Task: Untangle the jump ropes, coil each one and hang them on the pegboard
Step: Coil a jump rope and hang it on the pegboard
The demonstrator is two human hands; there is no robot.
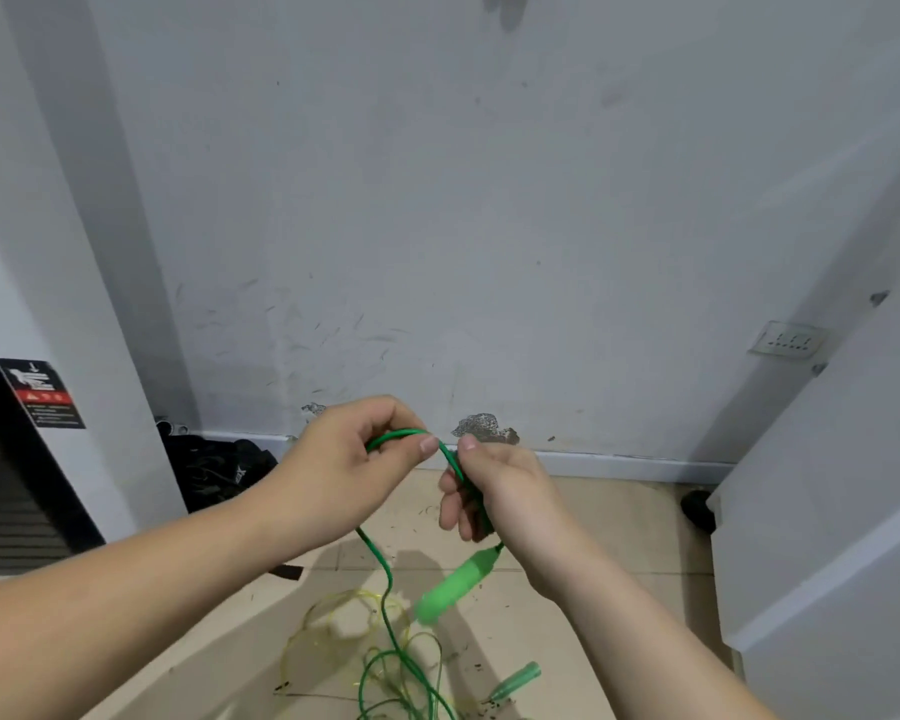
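Both hands are raised in front of a wall (489,200). The left hand (344,470) pinches the green rope (404,433) between thumb and curled fingers. The right hand (500,491) grips the same rope just beside it, and a short arc spans the two. A green handle (458,584) dangles below the right hand. The rope trails to the floor (567,511), tangled with a yellow rope (328,615) near a second handle (515,680).
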